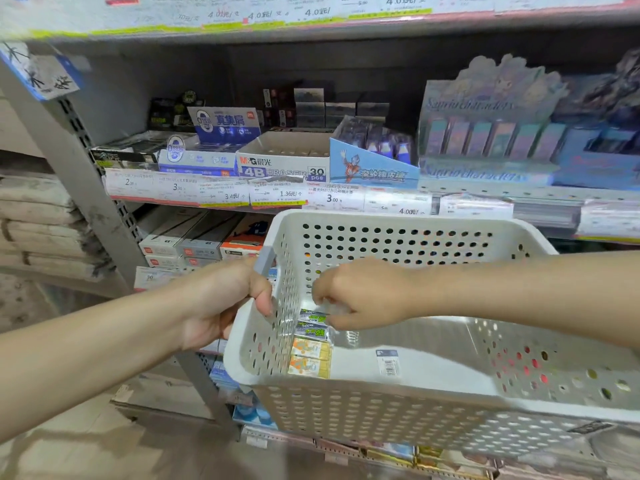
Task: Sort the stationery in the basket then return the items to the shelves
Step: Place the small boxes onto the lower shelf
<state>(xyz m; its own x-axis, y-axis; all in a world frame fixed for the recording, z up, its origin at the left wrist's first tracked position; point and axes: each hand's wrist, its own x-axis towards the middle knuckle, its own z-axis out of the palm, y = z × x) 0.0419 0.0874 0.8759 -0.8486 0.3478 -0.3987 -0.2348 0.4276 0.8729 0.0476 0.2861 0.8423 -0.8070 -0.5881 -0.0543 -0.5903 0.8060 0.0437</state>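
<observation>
Our left hand (221, 299) grips the white basket (398, 393) by its rim (held up before the shelves). Our right hand (360, 296) pinches a green-labelled packet (313, 317) inside.

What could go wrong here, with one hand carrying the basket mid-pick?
1. The left hand alone grips the basket by its left rim, so it may tip.
2. The right hand reaches the green-labelled packs against the left wall; its pinch is hidden and may slip.
3. The loose barcode pack could slide.
</observation>
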